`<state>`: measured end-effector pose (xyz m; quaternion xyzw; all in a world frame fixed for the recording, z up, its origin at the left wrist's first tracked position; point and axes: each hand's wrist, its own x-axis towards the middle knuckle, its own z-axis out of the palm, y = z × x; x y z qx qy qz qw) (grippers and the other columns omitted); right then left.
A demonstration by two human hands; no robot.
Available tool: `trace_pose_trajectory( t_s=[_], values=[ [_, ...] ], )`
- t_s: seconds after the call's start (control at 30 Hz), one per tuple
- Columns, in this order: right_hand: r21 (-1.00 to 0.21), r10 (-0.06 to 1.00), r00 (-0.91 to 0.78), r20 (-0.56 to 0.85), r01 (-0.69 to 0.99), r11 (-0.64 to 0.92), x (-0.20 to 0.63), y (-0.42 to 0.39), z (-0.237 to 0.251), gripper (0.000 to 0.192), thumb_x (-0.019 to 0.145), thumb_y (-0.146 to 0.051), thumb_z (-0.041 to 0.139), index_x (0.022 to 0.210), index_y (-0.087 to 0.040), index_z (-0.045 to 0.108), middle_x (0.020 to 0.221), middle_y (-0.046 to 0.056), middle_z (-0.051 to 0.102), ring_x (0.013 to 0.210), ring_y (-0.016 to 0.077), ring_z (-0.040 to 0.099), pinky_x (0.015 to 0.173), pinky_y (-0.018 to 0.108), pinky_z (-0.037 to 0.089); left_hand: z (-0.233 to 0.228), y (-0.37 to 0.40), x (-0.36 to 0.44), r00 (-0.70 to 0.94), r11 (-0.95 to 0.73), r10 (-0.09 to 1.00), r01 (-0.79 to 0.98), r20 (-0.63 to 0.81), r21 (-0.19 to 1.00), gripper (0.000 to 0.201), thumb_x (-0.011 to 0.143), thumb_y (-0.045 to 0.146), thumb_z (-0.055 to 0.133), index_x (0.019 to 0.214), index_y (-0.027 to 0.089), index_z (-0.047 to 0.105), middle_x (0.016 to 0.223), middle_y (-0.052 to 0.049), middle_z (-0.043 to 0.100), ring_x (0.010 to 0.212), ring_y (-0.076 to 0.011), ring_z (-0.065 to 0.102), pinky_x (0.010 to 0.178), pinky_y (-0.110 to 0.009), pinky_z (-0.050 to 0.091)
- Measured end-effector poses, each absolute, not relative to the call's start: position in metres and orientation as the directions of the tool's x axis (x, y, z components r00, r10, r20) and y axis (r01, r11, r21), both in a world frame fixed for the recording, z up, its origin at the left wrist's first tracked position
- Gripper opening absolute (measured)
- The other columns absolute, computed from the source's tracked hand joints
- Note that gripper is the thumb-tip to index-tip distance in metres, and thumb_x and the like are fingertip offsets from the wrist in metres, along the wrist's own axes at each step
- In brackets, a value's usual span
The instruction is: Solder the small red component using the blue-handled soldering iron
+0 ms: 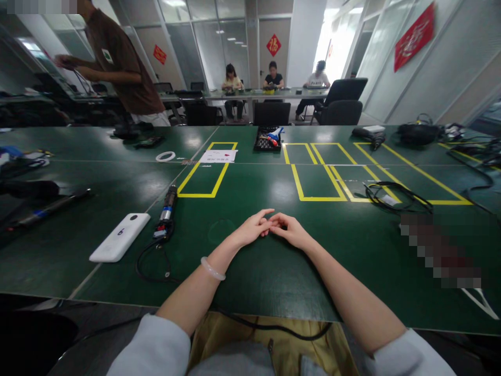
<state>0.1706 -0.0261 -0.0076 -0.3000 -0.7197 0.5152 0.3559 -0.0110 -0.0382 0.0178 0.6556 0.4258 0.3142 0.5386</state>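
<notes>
My left hand (253, 227) and my right hand (291, 231) meet above the green table (270, 282), fingertips touching. On the left hand one finger points outward while the others curl in. The right hand's fingers bend toward the thumb. No object shows between them, though some fingertips overlap. To the left lie a white power bank (119, 239) marked 6 and a black and silver cylindrical device (167, 211) with a blue band and a thin black cable.
Yellow tape outlines (323, 199) mark the table, with a white sheet (219, 156) on one. Farther back are a black tray (268, 140) of tools and a white ring (165, 156). A coiled black cable (399, 196) lies right. One person stands back left; several others sit beyond.
</notes>
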Motion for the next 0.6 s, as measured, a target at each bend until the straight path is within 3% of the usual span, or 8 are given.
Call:
trace_pose_trajectory(
  t_s=[0.2,0.3,0.43,0.6],
  values=[
    [-0.962,0.806,-0.560,0.192,0.056,0.268,0.169,-0.025,-0.010,0.027,0.084,-0.040,0.062,0.097,-0.017,0.059,0.082,0.004,0.068,0.070,0.0139,0.062,0.069,0.028,0.049,0.011,-0.037,-0.015,0.402,-0.031,0.915,0.177,-0.043,0.984,0.053,0.091,0.037,0.044,0.138,0.011,0.040,0.061,0.003,0.055,0.053,-0.0086,0.051,0.057,-0.022,0.040],
    [-0.959,0.833,-0.512,0.211,0.058,0.279,0.169,-0.024,-0.011,0.027,0.081,-0.040,0.064,0.095,-0.018,0.059,0.083,0.003,0.065,0.070,0.0133,0.060,0.067,0.027,0.048,0.008,-0.034,-0.016,0.356,0.018,0.932,0.141,-0.068,0.990,0.044,0.091,0.037,0.043,0.126,0.010,0.047,0.062,0.001,0.059,0.053,-0.0101,0.056,0.057,-0.024,0.044],
    [-0.950,0.860,-0.448,0.245,0.069,0.306,0.169,-0.024,-0.012,0.025,0.080,-0.039,0.065,0.094,-0.019,0.058,0.080,0.001,0.063,0.070,0.0133,0.058,0.065,0.026,0.046,0.005,-0.033,-0.016,0.329,0.062,0.940,0.096,-0.090,0.993,0.028,0.088,0.039,0.052,0.096,0.012,0.053,0.065,-0.002,0.062,0.053,-0.0112,0.059,0.057,-0.025,0.047],
    [-0.943,0.865,-0.427,0.262,0.075,0.323,0.169,-0.023,-0.014,0.026,0.081,-0.037,0.064,0.098,-0.019,0.056,0.083,0.001,0.063,0.070,0.0134,0.059,0.064,0.026,0.046,0.005,-0.036,-0.016,0.337,-0.033,0.942,0.105,-0.005,0.994,0.028,0.080,0.036,0.064,0.092,0.013,0.054,0.077,-0.004,0.065,0.067,-0.0123,0.062,0.068,-0.028,0.050]
  ],
)
